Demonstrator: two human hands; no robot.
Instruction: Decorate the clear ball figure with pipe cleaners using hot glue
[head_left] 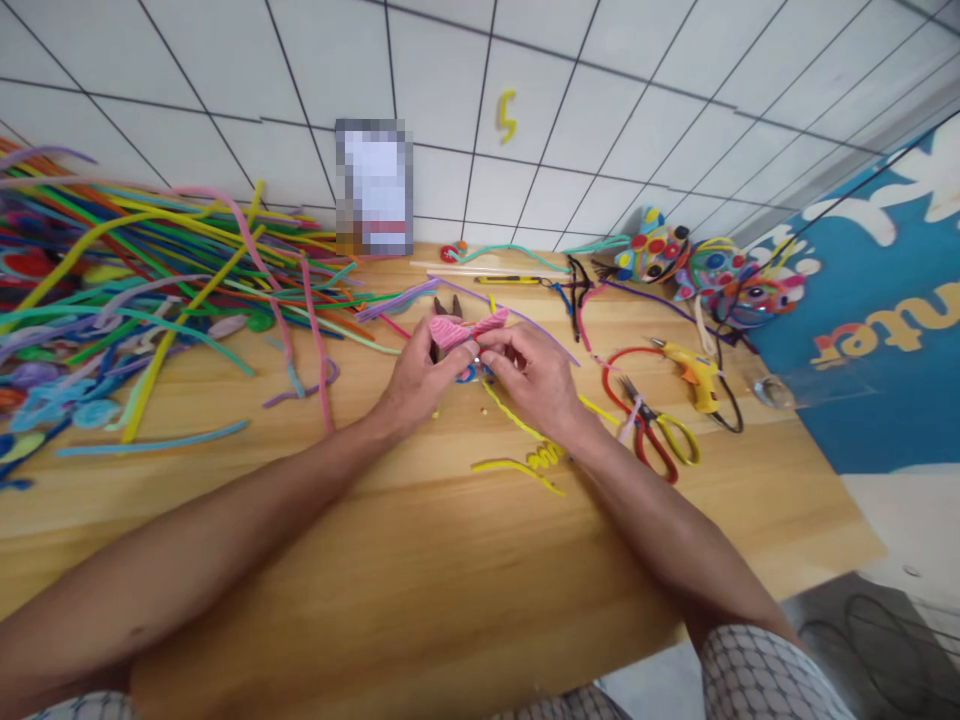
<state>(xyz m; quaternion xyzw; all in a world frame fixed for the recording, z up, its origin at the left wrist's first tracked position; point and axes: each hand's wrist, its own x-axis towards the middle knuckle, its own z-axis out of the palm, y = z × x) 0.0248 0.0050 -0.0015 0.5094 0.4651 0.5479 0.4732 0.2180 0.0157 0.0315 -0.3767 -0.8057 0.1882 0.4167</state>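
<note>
Between my two hands, over the middle of the table, is a pink bow-shaped piece of pipe cleaner (450,332). My left hand (420,375) is closed on its left side, thumb pointing inward. My right hand (534,378) pinches close to its centre, with the fingers curled; the exact spot is partly hidden. Bits of blue and white show beneath the fingertips, too small to make out. Just behind the bow, dark-jawed pliers (448,305) are partly covered by my left hand. A yellow pipe cleaner (517,412) runs toward me from under my right hand, near a coiled yellow pipe cleaner (546,457).
A large heap of coloured pipe cleaners (172,250) fills the left. To the right lie scissors (652,430) and a yellow glue gun (694,375) with its cord. Decorated colourful figures (652,250) stand at the back right. A phone (382,190) leans on the tiled wall.
</note>
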